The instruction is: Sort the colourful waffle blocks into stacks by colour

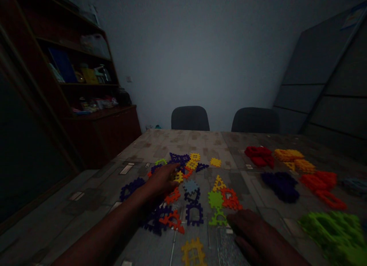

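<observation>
Piles [280, 186]: at least six, toward the table's [235, 143] right edge!
Left hand [163, 178]: outstretched, thumb and fingers apart beside yellow piece [179, 177].
Right hand [252, 224]: palm down, fingers — can't tell.

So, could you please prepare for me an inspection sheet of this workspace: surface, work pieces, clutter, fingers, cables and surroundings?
Surface: table, patterned top.
Work pieces: loose notched pieces of mixed colours in the middle; at right, piles in red, yellow, dark purple, orange, green and grey-blue.
Clutter: assorted items on the shelf unit, left.
Fingers: left fingers at a yellow window piece, grip unclear; right fingers beside a green arched piece, contact unclear.
Cables: nothing seen.
Surroundings: two dark chairs beyond the table, pale wall behind; dim light.
</observation>
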`<state>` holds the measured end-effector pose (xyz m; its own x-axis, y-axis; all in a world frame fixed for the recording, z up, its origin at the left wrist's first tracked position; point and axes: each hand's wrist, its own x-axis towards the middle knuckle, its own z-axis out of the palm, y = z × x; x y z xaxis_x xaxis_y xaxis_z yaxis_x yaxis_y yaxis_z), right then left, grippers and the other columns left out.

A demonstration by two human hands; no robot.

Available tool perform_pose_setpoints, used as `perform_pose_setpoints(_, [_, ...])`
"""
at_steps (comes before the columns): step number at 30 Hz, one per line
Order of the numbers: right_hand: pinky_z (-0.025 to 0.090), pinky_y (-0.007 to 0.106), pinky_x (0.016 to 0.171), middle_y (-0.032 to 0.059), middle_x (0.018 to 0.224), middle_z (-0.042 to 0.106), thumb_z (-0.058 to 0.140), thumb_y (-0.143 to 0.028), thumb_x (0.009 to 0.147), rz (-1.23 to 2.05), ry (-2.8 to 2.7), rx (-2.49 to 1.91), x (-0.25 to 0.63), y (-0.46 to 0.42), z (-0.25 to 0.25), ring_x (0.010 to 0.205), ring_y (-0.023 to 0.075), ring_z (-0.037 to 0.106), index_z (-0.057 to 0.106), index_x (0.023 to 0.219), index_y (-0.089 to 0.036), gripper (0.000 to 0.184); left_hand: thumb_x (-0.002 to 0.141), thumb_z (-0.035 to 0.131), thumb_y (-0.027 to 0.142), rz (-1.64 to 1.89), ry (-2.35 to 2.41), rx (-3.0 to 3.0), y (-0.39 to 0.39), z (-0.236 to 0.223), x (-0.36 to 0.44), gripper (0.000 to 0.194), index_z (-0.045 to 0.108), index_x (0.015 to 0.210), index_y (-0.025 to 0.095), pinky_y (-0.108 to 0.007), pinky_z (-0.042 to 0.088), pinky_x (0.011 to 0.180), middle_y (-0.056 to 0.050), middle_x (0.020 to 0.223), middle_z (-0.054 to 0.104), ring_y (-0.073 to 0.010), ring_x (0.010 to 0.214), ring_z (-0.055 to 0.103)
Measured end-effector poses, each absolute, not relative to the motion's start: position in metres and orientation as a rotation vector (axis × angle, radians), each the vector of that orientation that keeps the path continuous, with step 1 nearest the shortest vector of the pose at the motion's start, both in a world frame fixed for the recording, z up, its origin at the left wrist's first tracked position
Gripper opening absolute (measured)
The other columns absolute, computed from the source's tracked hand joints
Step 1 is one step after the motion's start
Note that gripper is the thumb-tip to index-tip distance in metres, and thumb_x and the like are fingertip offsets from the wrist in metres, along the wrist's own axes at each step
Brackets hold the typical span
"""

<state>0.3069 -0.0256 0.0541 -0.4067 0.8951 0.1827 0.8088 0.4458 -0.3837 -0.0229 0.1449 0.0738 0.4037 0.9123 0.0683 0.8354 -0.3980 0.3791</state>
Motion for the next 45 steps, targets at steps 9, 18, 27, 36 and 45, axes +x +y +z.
perform_pose_setpoints(9, [0.053,0.044,0.099,0.0126,0.127,0.067,0.052,-0.018,0.094,0.576,-2.366,-1.528,0.302,-0.022,0.060,0.115,0.0277,0.064,0.065,0.128,-0.023,0.036,0.086,0.072,0.027,0.509,1.189,2.407,0.039,0.088,-0.013,0.078,0.034,0.153,0.035,-0.040,0.049,0.101,-0.005,0.135,0.060,-0.0255,0.117,0.060])
perform_pose_setpoints(18, [0.051,0.041,0.097,0.0106,0.124,0.066,0.050,-0.022,0.098,0.645,-2.328,-1.528,0.304,-0.022,0.059,0.112,0.0266,0.063,0.064,0.127,-0.026,0.033,0.075,0.082,0.020,0.448,1.143,2.486,-0.018,0.034,0.001,0.112,0.011,0.158,0.045,-0.053,0.045,0.107,-0.006,0.144,0.054,-0.0333,0.125,0.053])
perform_pose_setpoints(27, [0.051,0.042,0.098,0.0092,0.127,0.065,0.053,-0.023,0.098,0.652,-2.339,-1.516,0.307,-0.020,0.052,0.113,0.0263,0.062,0.064,0.129,-0.029,0.033,0.063,0.085,0.013,0.317,1.224,2.539,-0.022,0.025,0.008,0.121,0.012,0.156,0.040,-0.052,0.048,0.100,-0.008,0.140,0.057,-0.0344,0.120,0.055])
perform_pose_setpoints(36, [0.051,0.043,0.100,0.0107,0.130,0.064,0.052,-0.024,0.099,0.652,-2.342,-1.533,0.307,-0.020,0.054,0.116,0.0261,0.061,0.063,0.130,-0.027,0.033,0.065,0.080,0.014,0.302,1.175,2.575,-0.019,0.024,0.011,0.109,0.020,0.154,0.034,-0.048,0.050,0.092,-0.009,0.131,0.062,-0.0318,0.111,0.059])
perform_pose_setpoints(45, [0.053,0.043,0.095,0.0118,0.125,0.065,0.051,-0.017,0.095,0.633,-2.369,-1.560,0.301,-0.020,0.063,0.111,0.0272,0.063,0.065,0.124,-0.025,0.033,0.065,0.088,0.024,0.500,1.259,2.459,-0.022,0.032,0.002,0.125,0.006,0.158,0.042,-0.051,0.054,0.098,-0.011,0.145,0.052,-0.0381,0.126,0.055])
